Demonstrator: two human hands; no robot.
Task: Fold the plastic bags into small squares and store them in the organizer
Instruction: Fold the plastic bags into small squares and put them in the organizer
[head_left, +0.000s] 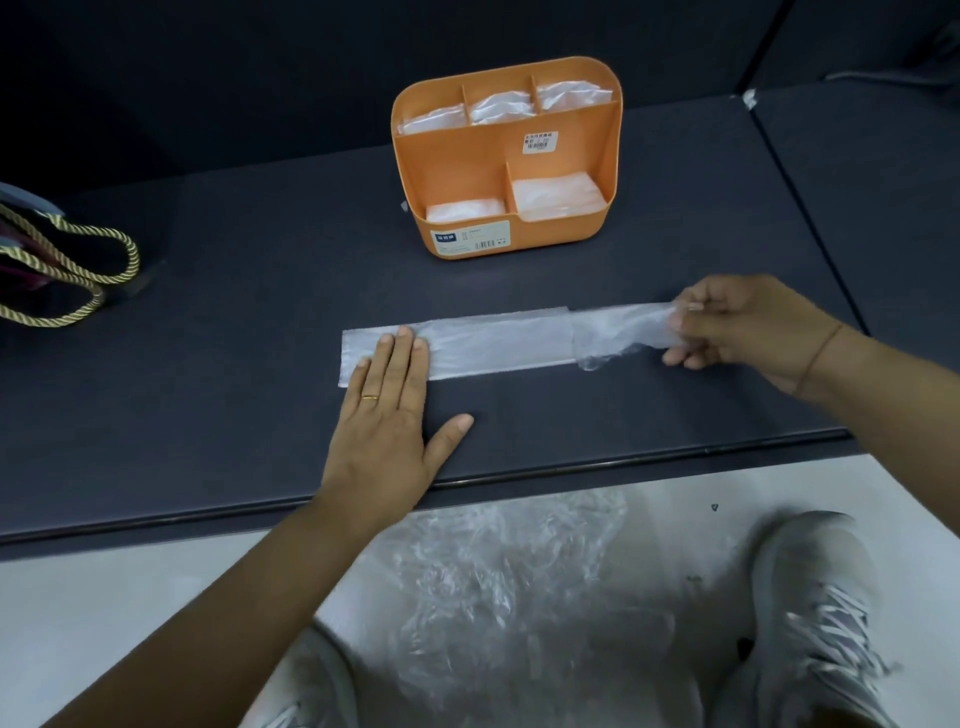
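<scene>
Head view, starting at 9 o'clock: a rope-handled bag sits on the table. Next, the left hand lies flat, fingers straight, pressing the left end of the plastic bag, a long narrow strip at centre. At 12 o'clock the organizer holds folded bags in all five compartments. At 3 o'clock the right hand pinches the strip's right end. Folding it square remains, I judge, and loose bags wait at 6 o'clock.

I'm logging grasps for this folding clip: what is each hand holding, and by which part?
The right hand pinches the plastic bag strip by its right end. The left hand grips nothing; it presses flat on the strip's left end.
</scene>
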